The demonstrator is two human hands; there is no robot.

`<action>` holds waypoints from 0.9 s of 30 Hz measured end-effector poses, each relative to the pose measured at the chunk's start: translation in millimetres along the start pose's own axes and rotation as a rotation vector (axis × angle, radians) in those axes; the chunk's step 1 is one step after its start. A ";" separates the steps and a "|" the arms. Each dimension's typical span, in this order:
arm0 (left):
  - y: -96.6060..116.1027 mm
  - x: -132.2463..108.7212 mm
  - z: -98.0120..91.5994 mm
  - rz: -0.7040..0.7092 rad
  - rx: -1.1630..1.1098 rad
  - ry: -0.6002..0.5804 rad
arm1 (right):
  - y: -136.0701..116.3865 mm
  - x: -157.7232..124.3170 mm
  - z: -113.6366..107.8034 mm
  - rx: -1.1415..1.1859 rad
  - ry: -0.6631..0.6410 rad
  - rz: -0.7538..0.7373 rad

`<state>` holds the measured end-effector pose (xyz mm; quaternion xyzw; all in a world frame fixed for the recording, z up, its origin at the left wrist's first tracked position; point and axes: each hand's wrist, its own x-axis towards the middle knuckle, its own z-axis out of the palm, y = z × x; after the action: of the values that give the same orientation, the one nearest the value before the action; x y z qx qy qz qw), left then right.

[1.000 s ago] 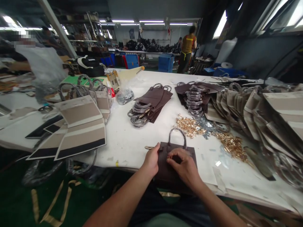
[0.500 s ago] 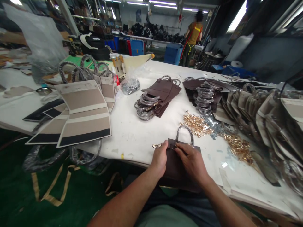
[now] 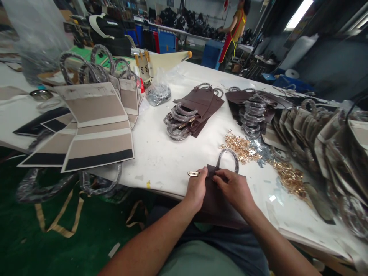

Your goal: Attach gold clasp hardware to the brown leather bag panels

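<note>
Tabletop [image 3: 161,157]: brown panel [image 3: 216,205] under right hand [image 3: 233,188]

Workshop interior: long white desk, green floor, daylight from the upper right.

The white desk [image 3: 161,157] runs from the near edge far into the room, and its top is scuffed and marked. The floor [image 3: 94,230] below it is dark green, with tan strap offcuts [image 3: 57,226] lying loose on it. The right-hand wall [image 3: 330,61] is grey-blue, and a bright window [image 3: 299,13] sits high beside it. Beyond the desk stand blue crates [image 3: 211,53] and a second long bench [image 3: 184,30] stacked with dark goods. A person in a yellow top and red apron [image 3: 234,30] stands beside that bench, well apart from the desk. A white roll [image 3: 293,73] rests near the right wall.
</note>
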<state>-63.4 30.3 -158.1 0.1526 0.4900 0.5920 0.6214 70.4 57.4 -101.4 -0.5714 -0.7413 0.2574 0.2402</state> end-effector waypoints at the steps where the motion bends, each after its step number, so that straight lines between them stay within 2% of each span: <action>1: -0.1 0.9 -0.3 0.035 0.036 -0.005 | -0.3 1.2 0.4 -0.019 -0.003 0.006; 6: 4.5 0.6 1.2 0.138 0.155 -0.049 | -0.2 7.0 5.0 -0.040 -0.004 0.073; 12: 8.3 -2.8 3.5 0.178 0.223 -0.063 | 1.8 4.5 7.0 0.134 -0.007 0.154; 17: 2.9 -1.6 4.5 0.155 0.160 -0.034 | 2.3 -0.8 1.6 0.091 0.017 0.093; 21: 2.4 -2.6 5.6 0.160 0.159 -0.005 | 2.1 2.0 -4.1 0.067 -0.048 0.042; 27: 6.0 -6.3 8.3 0.225 0.215 -0.041 | 4.6 5.3 -0.4 0.123 -0.107 0.103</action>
<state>-59.3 29.5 -146.9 0.2841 0.5175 0.5990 0.5410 72.8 63.6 -103.7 -0.5782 -0.7056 0.3447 0.2213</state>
